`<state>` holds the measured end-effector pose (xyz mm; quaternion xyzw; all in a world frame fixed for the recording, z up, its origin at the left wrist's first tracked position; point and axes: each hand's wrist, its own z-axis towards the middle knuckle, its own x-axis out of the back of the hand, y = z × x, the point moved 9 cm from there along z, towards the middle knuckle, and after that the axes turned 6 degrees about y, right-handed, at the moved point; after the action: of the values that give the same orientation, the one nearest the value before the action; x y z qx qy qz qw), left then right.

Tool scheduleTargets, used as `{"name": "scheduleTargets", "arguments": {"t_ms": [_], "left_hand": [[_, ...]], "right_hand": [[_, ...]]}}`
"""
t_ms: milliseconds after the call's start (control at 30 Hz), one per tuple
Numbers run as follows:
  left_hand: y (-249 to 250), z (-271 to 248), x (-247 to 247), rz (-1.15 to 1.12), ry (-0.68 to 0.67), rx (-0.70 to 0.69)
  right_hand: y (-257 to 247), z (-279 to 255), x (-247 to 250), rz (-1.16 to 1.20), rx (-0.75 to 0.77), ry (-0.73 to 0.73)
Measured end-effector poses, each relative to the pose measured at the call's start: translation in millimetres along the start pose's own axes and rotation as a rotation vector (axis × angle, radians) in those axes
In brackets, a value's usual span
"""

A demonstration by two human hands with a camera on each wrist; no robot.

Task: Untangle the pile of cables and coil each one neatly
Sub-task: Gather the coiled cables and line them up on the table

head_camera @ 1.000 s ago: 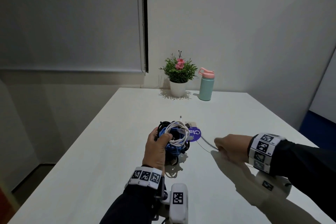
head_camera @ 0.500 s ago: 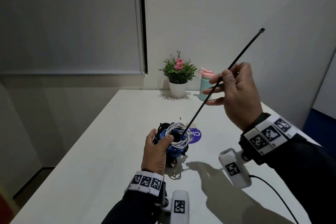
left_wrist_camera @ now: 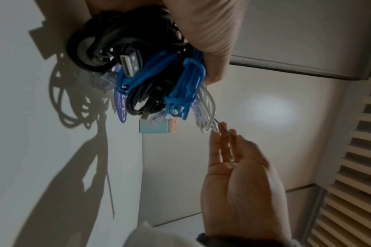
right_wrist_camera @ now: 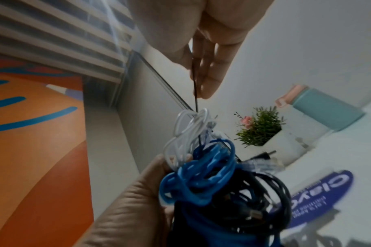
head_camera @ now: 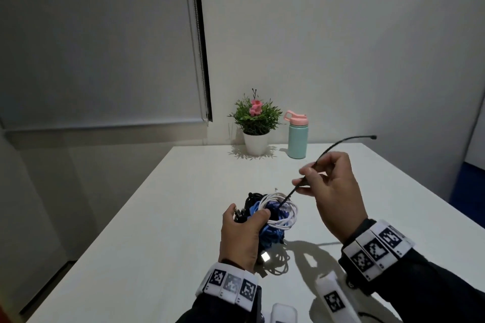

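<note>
My left hand (head_camera: 242, 236) grips a tangled bundle of cables (head_camera: 273, 217) just above the white table (head_camera: 162, 231): black, blue and white strands wound together. The same bundle of cables (left_wrist_camera: 151, 73) shows a silver USB plug (left_wrist_camera: 130, 64) in the left wrist view. A thin black strap (head_camera: 338, 143) runs from the bundle up through my right hand (head_camera: 330, 186), which pinches it between thumb and fingers; its free end arcs to the right. In the right wrist view the black strap (right_wrist_camera: 195, 83) enters the white loops (right_wrist_camera: 191, 130).
A potted plant (head_camera: 256, 123) and a teal bottle with a pink lid (head_camera: 297, 135) stand at the table's far edge. A round purple sticker (right_wrist_camera: 320, 193) lies on the table under the bundle. A roller blind (head_camera: 99, 39) hangs at the left.
My right hand rose from the table pulling the black strap up out of the bundle, then came down closer to the bundle. The strap's free end now bends right. The left hand keeps its grip.
</note>
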<state>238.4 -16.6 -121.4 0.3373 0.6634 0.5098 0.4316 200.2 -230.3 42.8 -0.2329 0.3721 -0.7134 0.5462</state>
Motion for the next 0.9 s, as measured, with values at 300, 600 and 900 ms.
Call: {"name": "scheduleTargets", "arguments": {"t_ms": [300,600,900], "left_hand": [[-2.3,-6.8,-30.7,0.104,0.033,-0.047],[-3.5,-16.7,-29.0,0.128,0.053,-0.017],[1.5,-39.8,-56.1,-0.288,-0.279,0.159]], "right_hand": [[29.3,-5.4,21.9,0.122,-0.189,-0.079],[30.6,-4.1,17.4,-0.116,-0.075,-0.199],[71.4,-3.8,29.5,-0.144,-0.241,-0.132]]}}
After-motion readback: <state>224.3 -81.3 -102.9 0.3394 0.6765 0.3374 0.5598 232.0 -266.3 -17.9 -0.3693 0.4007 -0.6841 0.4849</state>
